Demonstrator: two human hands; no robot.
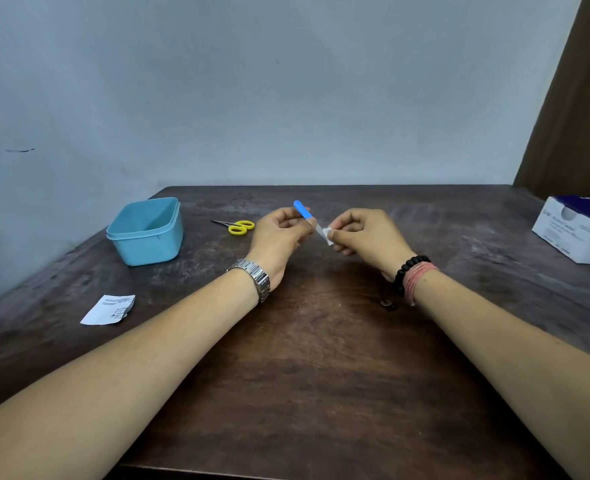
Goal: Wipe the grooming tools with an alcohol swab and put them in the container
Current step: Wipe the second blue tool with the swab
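My left hand (279, 233) pinches a blue-handled nail file (302, 209) and holds it tilted above the table's middle. My right hand (366, 233) pinches a small white alcohol swab (328, 234) folded round the file's metal blade, which is mostly hidden by it. Small scissors with yellow handles (239, 226) lie on the table just left of my left hand. A light blue plastic container (146, 233) stands open at the back left and looks empty.
A torn white swab wrapper (108, 310) lies at the front left of the dark wooden table (304, 358). A white and blue box (580, 230) sits at the right edge. A wall stands right behind the table.
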